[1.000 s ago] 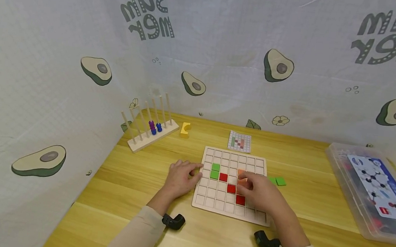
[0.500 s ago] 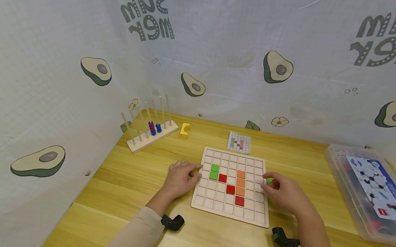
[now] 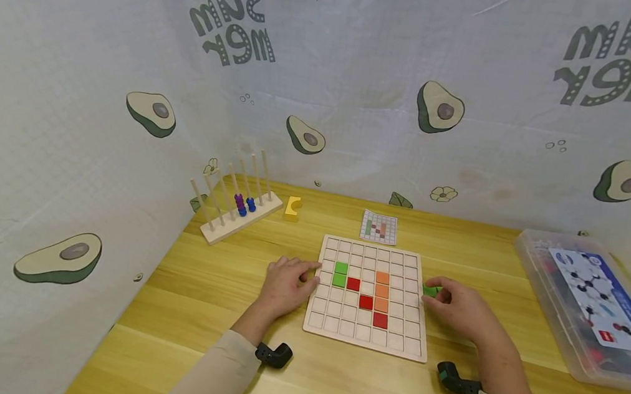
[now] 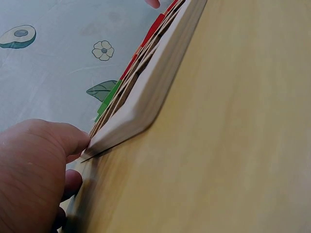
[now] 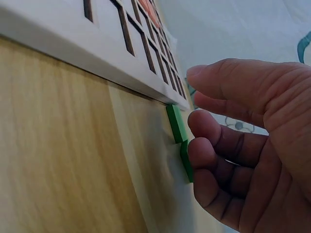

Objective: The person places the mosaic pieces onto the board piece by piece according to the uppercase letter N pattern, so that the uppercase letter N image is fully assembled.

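Observation:
A wooden grid board (image 3: 334,308) lies flat on the table. On its cells sit two green tiles (image 3: 340,267), several orange tiles (image 3: 382,290) and three red tiles (image 3: 366,302) in a diagonal. My left hand (image 3: 287,284) rests at the board's left edge, its thumb and fingertips touching it. Just off the right edge, my right hand (image 3: 460,307) hovers over two loose green tiles (image 5: 176,124); its fingers partly hide them in the head view. Seen from the right wrist, thumb and index finger are apart with nothing between them, and the other fingers bend loosely.
Behind the board lies a small pattern card (image 3: 378,227). A peg stand (image 3: 243,219) with purple and blue beads and a yellow block (image 3: 292,209) are at back left. A clear plastic case (image 3: 592,315) stands on the right.
My right hand has left the orange column, uncovering it, and moved right to the loose green tiles. The left hand has stayed at the board's edge.

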Motion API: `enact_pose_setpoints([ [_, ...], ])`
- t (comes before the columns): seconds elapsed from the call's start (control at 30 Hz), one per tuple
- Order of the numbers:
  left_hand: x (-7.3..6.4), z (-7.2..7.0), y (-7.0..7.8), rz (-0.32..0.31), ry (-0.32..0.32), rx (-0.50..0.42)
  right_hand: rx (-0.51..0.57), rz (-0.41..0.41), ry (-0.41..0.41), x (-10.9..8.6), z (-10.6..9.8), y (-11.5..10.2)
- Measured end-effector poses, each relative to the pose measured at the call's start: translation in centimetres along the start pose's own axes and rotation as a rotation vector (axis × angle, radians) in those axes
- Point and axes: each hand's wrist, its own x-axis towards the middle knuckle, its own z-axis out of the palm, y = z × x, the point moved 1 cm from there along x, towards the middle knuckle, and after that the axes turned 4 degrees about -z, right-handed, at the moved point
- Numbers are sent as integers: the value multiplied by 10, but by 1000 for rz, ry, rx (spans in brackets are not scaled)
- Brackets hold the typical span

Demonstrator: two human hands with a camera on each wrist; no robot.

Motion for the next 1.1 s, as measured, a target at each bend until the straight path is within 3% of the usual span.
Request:
enact_pose_setpoints([
  [0.53, -1, 1, 0, -2, 3, 1, 18, 21, -8, 3, 6, 6],
  [1.1, 0, 0, 0, 6, 3, -3, -54, 57, 24, 7, 6, 11],
])
